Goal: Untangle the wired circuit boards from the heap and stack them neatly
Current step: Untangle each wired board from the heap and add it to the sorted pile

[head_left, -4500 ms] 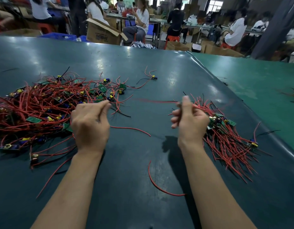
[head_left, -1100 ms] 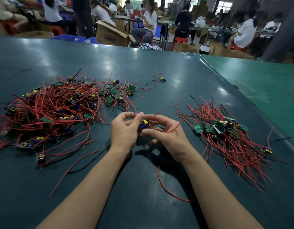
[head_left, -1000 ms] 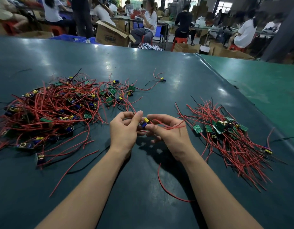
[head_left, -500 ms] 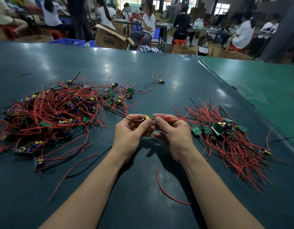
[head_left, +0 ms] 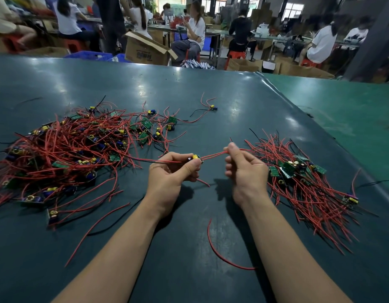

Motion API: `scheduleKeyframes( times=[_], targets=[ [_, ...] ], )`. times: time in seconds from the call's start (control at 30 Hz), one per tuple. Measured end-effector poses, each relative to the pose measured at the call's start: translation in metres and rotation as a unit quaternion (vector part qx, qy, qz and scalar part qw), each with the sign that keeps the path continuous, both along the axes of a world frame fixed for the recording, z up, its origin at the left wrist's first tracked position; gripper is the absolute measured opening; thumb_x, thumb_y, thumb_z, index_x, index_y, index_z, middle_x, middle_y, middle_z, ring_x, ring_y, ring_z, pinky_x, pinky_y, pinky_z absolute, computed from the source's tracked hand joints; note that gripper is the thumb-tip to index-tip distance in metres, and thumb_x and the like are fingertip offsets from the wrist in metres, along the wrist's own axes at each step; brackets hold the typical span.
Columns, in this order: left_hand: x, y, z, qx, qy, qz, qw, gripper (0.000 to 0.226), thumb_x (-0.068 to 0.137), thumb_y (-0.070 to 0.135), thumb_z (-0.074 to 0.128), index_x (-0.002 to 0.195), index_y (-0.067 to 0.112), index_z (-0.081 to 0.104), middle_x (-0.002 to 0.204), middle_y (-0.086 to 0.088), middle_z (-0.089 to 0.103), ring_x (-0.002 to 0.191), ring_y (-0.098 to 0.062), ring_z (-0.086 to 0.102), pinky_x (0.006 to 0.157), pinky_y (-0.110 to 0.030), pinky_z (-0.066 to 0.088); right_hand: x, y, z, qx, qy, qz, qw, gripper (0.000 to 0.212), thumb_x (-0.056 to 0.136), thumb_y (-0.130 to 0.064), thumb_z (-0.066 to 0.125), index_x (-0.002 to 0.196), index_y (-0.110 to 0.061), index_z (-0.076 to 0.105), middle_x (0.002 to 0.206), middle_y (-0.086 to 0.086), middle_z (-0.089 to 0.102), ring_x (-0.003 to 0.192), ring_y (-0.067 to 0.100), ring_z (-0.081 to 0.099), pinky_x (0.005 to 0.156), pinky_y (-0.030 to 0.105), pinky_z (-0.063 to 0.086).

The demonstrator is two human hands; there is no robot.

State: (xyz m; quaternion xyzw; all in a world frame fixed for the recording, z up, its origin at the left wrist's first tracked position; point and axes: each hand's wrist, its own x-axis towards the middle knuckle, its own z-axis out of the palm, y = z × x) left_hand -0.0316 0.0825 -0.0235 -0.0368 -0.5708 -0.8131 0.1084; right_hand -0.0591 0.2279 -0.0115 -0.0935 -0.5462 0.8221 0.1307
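Here our left hand (head_left: pixel 169 178) pinches a small wired circuit board (head_left: pixel 195 157) between thumb and fingers, while our right hand (head_left: pixel 244 171) has its grip closed on the board's red wires (head_left: pixel 213 154), which run taut between the two hands above the dark surface (head_left: pixel 189 95). Left of the left hand sprawls the tangled heap (head_left: pixel 64 149). Right of the right hand lies the sorted stack (head_left: pixel 303 182), wires fanned toward us. Below the grip a loose red wire (head_left: pixel 219 252) curves on the surface.
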Motion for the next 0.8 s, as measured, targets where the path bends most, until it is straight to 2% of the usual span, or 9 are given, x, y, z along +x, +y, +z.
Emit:
scheduleKeyframes(
  times=[0.13,0.23,0.27,0.33,0.4,0.5,0.6,0.7,0.8],
  targets=[
    [0.001,0.0,-0.001,-0.009,0.001,-0.008,1.0,0.017,0.073,0.005,0.076,0.088,0.002,0.068,0.07,-0.01,0.071,0.058,-0.019,0.063,0.056,-0.024,0.052,-0.005,0.009,-0.003,0.022,0.025,-0.078,0.996,0.023,0.093,-0.017,0.067,0.071,-0.011,0.071,0.051,-0.007,0.058,0.043,0.004,0.048,0.038,0.017,0.039],
    [0.0,0.0,-0.001,-0.014,-0.002,-0.01,1.0,0.014,0.076,0.002,0.075,0.088,0.002,0.068,0.069,-0.011,0.07,0.057,-0.019,0.063,0.054,-0.023,0.051,-0.006,0.01,-0.009,0.207,0.061,-0.12,0.969,0.026,0.097,-0.021,0.062,0.074,-0.012,0.069,0.059,-0.004,0.061,0.046,0.007,0.053,0.04,0.026,0.047],
    [0.0,-0.001,-0.002,-0.012,-0.004,-0.011,1.0,0.012,0.077,0.001,0.074,0.087,0.002,0.068,0.069,-0.011,0.07,0.056,-0.019,0.062,0.054,-0.023,0.051,-0.006,0.01,-0.011,0.272,0.069,-0.128,0.951,0.022,0.097,-0.021,0.06,0.08,-0.012,0.071,0.068,0.0,0.066,0.048,0.009,0.056,0.043,0.03,0.051],
    [0.0,-0.001,-0.002,-0.012,-0.007,-0.01,1.0,0.011,0.078,-0.001,0.074,0.087,0.002,0.068,0.068,-0.011,0.07,0.056,-0.019,0.062,0.054,-0.024,0.051,-0.008,0.011,-0.013,0.319,0.075,-0.127,0.936,0.017,0.098,-0.017,0.058,0.099,-0.009,0.072,0.086,0.009,0.069,0.053,0.013,0.06,0.044,0.031,0.054],
    [0.001,0.0,-0.002,-0.028,-0.005,-0.013,1.0,0.011,0.079,-0.001,0.074,0.088,0.0,0.068,0.069,-0.012,0.07,0.056,-0.019,0.062,0.054,-0.024,0.051,-0.009,0.011,-0.015,0.318,0.078,-0.116,0.938,0.018,0.099,-0.013,0.056,0.108,-0.006,0.07,0.092,0.012,0.068,0.057,0.015,0.06,0.041,0.025,0.051],
    [0.001,0.0,-0.002,-0.043,-0.005,-0.019,0.999,0.012,0.079,0.0,0.075,0.088,0.0,0.068,0.07,-0.012,0.071,0.056,-0.019,0.063,0.054,-0.024,0.051,-0.007,0.011,-0.015,0.309,0.084,-0.11,0.941,0.015,0.098,-0.009,0.055,0.104,-0.012,0.068,0.094,0.013,0.067,0.058,0.012,0.06,0.041,0.022,0.05],
    [0.001,-0.001,-0.003,-0.036,-0.007,-0.024,0.999,0.012,0.079,0.0,0.075,0.088,0.0,0.068,0.07,-0.013,0.07,0.056,-0.019,0.062,0.053,-0.025,0.05,-0.006,0.013,-0.011,0.218,0.079,-0.087,0.969,0.026,0.098,-0.006,0.054,0.12,-0.019,0.058,0.087,0.005,0.068,0.054,0.006,0.06,0.042,0.02,0.05],
    [0.0,-0.001,-0.002,-0.037,-0.005,-0.027,0.999,0.011,0.078,0.0,0.074,0.086,0.0,0.068,0.069,-0.013,0.07,0.054,-0.019,0.061,0.053,-0.024,0.05,-0.007,0.014,-0.011,0.199,0.076,-0.069,0.975,0.036,0.099,-0.001,0.05,0.133,-0.01,0.054,0.087,0.005,0.068,0.051,0.005,0.061,0.043,0.02,0.051],
    [0.001,-0.001,-0.002,-0.039,-0.005,-0.034,0.999,0.01,0.078,0.0,0.075,0.086,0.0,0.068,0.069,-0.013,0.07,0.054,-0.019,0.061,0.053,-0.024,0.05,-0.007,0.014,-0.009,0.212,0.079,-0.075,0.971,0.034,0.099,0.001,0.049,0.129,-0.008,0.059,0.092,0.008,0.067,0.05,0.006,0.061,0.044,0.02,0.052]
  ],
)
